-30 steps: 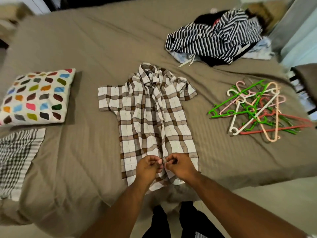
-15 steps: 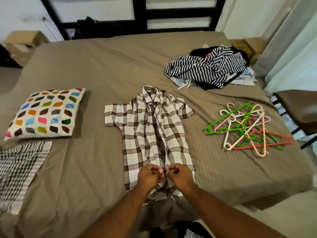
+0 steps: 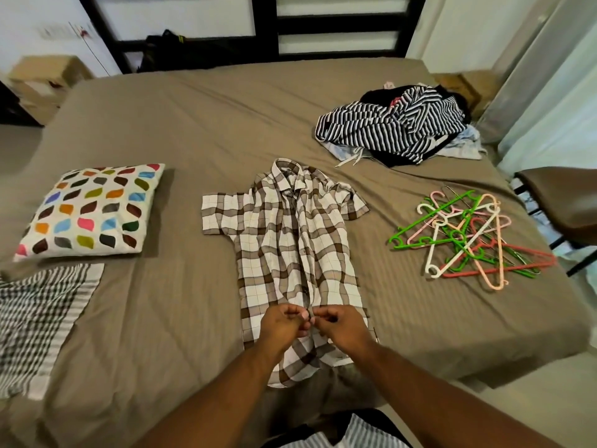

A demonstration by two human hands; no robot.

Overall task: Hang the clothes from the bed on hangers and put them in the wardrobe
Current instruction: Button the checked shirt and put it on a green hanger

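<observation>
The left hand (image 3: pixel 284 324) pinched the placket of the plaid shirt (image 3: pixel 290 247), which lay flat on the bed (image 3: pixel 193 124), and the right hand (image 3: pixel 342 328) pinched it just beside, fingers curled. Light and limp, it looked best lifted by the shoulders toward the hangers (image 3: pixel 468 237).

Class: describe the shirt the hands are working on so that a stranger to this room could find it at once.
Start at the brown bed. In its middle, between the spotted pillow and the heap of hangers, a shirt lies flat. It alone is brown-and-white checked, short-sleeved, with the left hand and right hand pinching its front near the hem.
</observation>
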